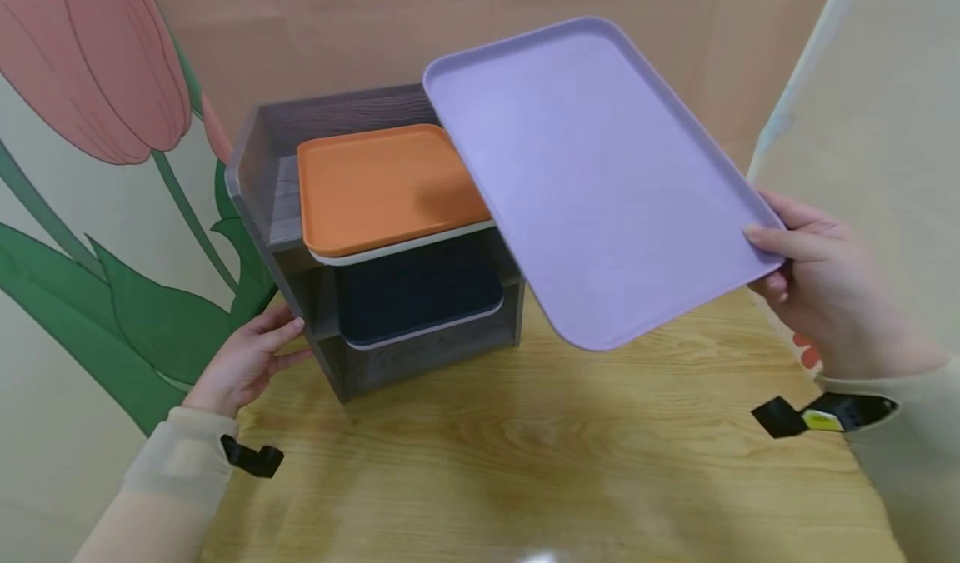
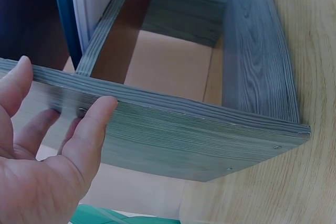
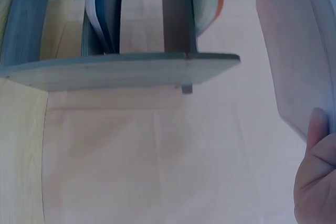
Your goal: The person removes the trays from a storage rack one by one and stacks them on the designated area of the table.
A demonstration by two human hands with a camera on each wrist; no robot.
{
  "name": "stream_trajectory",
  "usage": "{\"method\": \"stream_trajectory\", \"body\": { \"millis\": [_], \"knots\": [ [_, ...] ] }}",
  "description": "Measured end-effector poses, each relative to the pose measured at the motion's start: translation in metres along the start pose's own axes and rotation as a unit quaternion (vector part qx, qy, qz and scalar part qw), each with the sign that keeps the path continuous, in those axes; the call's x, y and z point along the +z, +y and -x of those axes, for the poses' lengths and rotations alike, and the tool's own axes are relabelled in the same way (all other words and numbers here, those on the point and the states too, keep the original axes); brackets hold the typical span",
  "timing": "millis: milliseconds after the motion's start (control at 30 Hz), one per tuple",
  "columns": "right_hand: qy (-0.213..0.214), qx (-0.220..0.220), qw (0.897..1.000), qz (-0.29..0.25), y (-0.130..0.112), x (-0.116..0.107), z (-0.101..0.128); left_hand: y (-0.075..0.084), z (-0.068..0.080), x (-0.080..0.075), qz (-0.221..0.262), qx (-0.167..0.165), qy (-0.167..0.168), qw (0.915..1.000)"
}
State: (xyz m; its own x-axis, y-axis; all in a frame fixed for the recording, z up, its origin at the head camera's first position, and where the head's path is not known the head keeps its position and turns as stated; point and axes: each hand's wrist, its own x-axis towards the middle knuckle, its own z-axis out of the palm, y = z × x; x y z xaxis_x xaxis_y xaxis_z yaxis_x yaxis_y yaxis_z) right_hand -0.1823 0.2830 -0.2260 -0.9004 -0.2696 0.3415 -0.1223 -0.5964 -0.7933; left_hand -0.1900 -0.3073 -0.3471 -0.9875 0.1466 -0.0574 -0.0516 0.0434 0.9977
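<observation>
1. Right hand point(image 1: 813, 284) grips near-right edge of purple tray point(image 1: 592, 180), thumb on top; tray tilted in the air, right of & partly in front of the grey rack point(image 1: 258, 163).
2. Left hand point(image 1: 243, 359) relaxed, fingers straight, touching rack's left side wall.
3. Rack: orange tray point(image 1: 386, 184) on top shelf, dark blue tray point(image 1: 416, 292) on shelf below.
4. Rack stands on wooden table point(image 1: 562, 455); tulip mural point(image 1: 97, 63) at left, cardboard wall point(image 1: 337, 22) at far side.

No readable text, label or number anywhere — trays, shelf and table bear none.
</observation>
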Motion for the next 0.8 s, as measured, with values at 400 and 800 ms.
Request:
{"method": "stream_trajectory", "body": {
  "millis": [400, 800],
  "knots": [
    [0.105, -0.023, 0.993, -0.038, -0.015, -0.032, 0.018, 0.0, -0.001, 0.0, -0.006, -0.003, 0.004, 1.0],
    [0.183, -0.015, 0.983, -0.033, 0.002, -0.076, 0.027, -0.001, 0.001, -0.001, -0.008, 0.001, -0.001, 1.0]
  ]
}}
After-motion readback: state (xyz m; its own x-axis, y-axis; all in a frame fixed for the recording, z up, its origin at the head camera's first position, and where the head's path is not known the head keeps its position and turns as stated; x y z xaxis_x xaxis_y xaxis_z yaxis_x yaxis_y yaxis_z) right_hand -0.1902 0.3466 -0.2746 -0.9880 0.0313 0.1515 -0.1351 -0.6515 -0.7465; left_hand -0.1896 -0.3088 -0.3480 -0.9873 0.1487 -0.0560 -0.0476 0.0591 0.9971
